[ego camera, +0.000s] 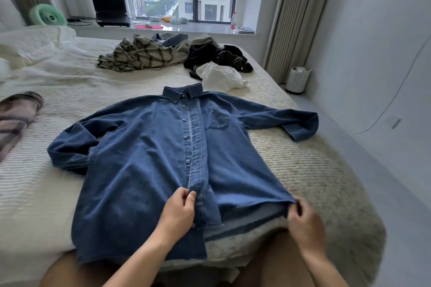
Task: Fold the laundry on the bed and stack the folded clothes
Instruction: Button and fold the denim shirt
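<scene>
A blue denim shirt lies front-up and spread flat on the bed, collar away from me, both sleeves out to the sides. My left hand pinches the button placket near the hem. My right hand pinches the shirt's lower right hem corner, lifting it slightly off the bedspread. Farther back lie unfolded clothes: a plaid shirt, a dark heap and a white garment.
A striped pinkish cloth lies at the bed's left edge, with white bedding behind it. Along the windowsill stand a laptop, a green fan and a bottle. A white bin stands on the floor at right.
</scene>
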